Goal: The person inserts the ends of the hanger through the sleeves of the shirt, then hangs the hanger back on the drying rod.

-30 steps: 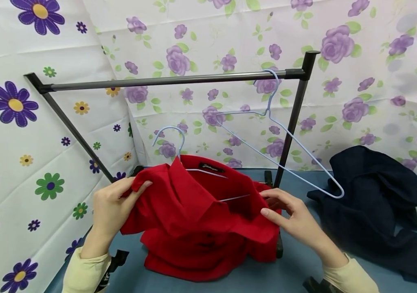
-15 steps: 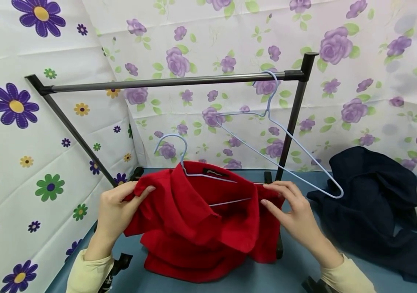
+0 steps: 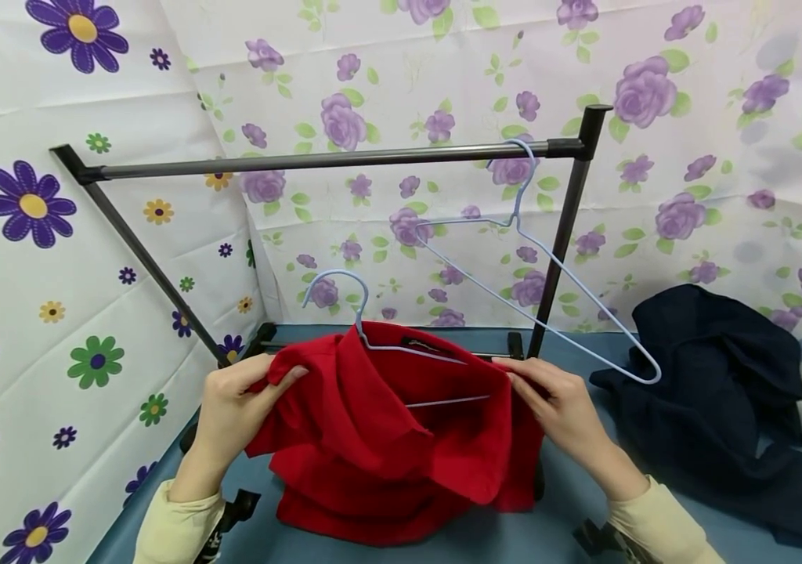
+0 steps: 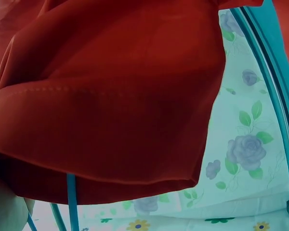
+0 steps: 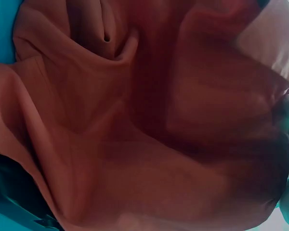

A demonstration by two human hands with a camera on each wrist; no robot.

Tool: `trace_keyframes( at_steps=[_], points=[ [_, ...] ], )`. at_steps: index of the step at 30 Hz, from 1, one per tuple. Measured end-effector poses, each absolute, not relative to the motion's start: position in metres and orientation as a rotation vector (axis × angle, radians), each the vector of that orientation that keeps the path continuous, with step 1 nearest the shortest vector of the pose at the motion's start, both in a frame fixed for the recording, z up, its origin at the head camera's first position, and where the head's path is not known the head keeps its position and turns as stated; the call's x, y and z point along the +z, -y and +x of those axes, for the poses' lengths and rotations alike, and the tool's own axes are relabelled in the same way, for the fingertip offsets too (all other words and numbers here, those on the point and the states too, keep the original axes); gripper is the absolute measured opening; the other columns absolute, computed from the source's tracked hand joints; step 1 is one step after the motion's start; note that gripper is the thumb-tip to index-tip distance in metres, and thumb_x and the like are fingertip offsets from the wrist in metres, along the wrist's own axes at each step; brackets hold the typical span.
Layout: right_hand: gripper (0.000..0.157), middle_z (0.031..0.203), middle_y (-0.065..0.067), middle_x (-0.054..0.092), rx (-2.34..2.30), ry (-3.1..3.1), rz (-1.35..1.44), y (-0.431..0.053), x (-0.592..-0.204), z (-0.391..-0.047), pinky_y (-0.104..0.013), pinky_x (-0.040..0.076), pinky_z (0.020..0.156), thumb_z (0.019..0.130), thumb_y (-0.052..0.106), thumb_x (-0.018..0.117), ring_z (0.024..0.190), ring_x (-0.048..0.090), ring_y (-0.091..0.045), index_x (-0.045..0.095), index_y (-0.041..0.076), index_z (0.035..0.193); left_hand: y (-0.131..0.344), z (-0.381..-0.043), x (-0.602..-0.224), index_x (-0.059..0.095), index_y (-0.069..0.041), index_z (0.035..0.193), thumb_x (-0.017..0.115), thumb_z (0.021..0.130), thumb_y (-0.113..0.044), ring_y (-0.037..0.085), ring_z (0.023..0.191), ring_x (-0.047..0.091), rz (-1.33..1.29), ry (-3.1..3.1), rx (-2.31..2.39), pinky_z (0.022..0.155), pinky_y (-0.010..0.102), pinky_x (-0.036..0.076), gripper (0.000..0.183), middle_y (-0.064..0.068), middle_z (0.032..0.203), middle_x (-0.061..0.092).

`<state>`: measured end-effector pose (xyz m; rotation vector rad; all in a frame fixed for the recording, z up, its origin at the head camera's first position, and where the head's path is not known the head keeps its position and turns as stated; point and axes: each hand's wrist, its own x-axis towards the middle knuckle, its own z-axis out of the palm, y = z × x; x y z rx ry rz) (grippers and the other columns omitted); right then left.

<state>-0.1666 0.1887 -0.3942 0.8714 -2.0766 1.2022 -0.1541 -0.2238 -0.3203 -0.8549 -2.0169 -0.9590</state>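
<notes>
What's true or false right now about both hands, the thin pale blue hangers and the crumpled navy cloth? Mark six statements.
1. The left hand grips the collared red cloth shirt. True.
2. A thin pale blue hanger sits inside the shirt, hook out at the collar. True.
3. A second pale blue hanger hangs from the round dark metal rail. True.
4. The shirt's hanger is hooked on that rail too. False: its hook stands clear of the rail.
5. The crumpled navy cloth hangs from the rail. False: that cloth lies on the flat blue surface.
6. The right hand is off the shirt. False: that hand grips the shirt's other side.
</notes>
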Motion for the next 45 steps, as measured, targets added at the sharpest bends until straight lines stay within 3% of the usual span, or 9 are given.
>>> trace_keyframes(
  at_steps=[11, 20, 24, 29, 32, 37, 45],
  points=[
    [0.043, 0.114, -0.009, 0.073, 1.233, 1.961, 0.925, -0.192, -0.384, -0.161, -0.017, 0.054, 0.080, 0.083, -0.020, 0.068, 0.097, 0.066, -0.010, 0.073, 0.001, 0.120, 0.220, -0.157, -0.319, 0.071, -0.015, 0.078, 0.083, 0.073, 0.011, 0.006, 0.065, 0.060, -0.947, 1.957, -1.017, 0.061, 0.016, 0.048, 0.029, 0.002, 0.077, 0.070],
    [0.044, 0.112, -0.006, 0.073, 1.208, 1.988, 0.995, -0.189, -0.376, -0.156, -0.020, 0.054, 0.083, 0.086, -0.016, 0.068, 0.094, 0.067, -0.013, 0.073, 0.007, 0.123, 0.210, -0.159, -0.323, 0.072, -0.015, 0.080, 0.082, 0.078, 0.004, 0.005, 0.061, 0.055, -0.960, 2.005, -0.989, 0.057, 0.016, 0.045, 0.021, 0.000, 0.073, 0.068],
    [0.039, 0.111, -0.004, 0.073, 1.213, 2.003, 1.032, -0.187, -0.376, -0.153, -0.020, 0.055, 0.081, 0.090, -0.010, 0.067, 0.088, 0.068, -0.013, 0.072, 0.008, 0.124, 0.205, -0.156, -0.324, 0.074, -0.011, 0.085, 0.082, 0.082, -0.002, 0.008, 0.065, 0.061, -0.947, 2.029, -0.966, 0.065, 0.014, 0.050, 0.012, 0.001, 0.078, 0.070],
    [0.042, 0.113, -0.006, 0.072, 1.204, 2.032, 1.047, -0.186, -0.378, -0.151, -0.021, 0.055, 0.083, 0.089, -0.012, 0.067, 0.093, 0.070, -0.013, 0.070, 0.008, 0.125, 0.199, -0.150, -0.322, 0.077, -0.011, 0.092, 0.082, 0.080, 0.001, 0.011, 0.074, 0.067, -0.948, 2.048, -0.951, 0.075, 0.015, 0.053, 0.017, 0.002, 0.085, 0.073],
    [0.043, 0.113, -0.007, 0.073, 1.196, 2.052, 1.053, -0.187, -0.380, -0.151, -0.021, 0.055, 0.081, 0.087, -0.015, 0.067, 0.091, 0.070, -0.012, 0.070, 0.008, 0.124, 0.197, -0.147, -0.321, 0.077, -0.012, 0.090, 0.078, 0.088, -0.013, 0.011, 0.072, 0.067, -0.956, 2.050, -0.938, 0.073, 0.015, 0.053, 0.003, 0.001, 0.083, 0.073],
    [0.038, 0.103, -0.004, 0.074, 1.201, 2.055, 1.057, -0.189, -0.383, -0.151, -0.020, 0.056, 0.073, 0.087, -0.014, 0.068, 0.077, 0.067, -0.008, 0.072, 0.011, 0.116, 0.194, -0.145, -0.322, 0.075, -0.013, 0.088, 0.066, 0.097, -0.035, 0.007, 0.066, 0.061, -0.992, 2.045, -0.900, 0.064, 0.015, 0.051, 0.025, -0.001, 0.079, 0.070],
    [0.033, 0.086, -0.003, 0.073, 1.165, 2.037, 1.014, -0.189, -0.390, -0.151, -0.017, 0.054, 0.063, 0.083, -0.015, 0.071, 0.063, 0.059, -0.006, 0.072, 0.011, 0.103, 0.191, -0.147, -0.323, 0.072, -0.014, 0.085, 0.063, 0.099, -0.037, 0.005, 0.062, 0.055, -1.017, 2.055, -0.863, 0.058, 0.016, 0.048, 0.028, -0.004, 0.074, 0.065]
  ],
)
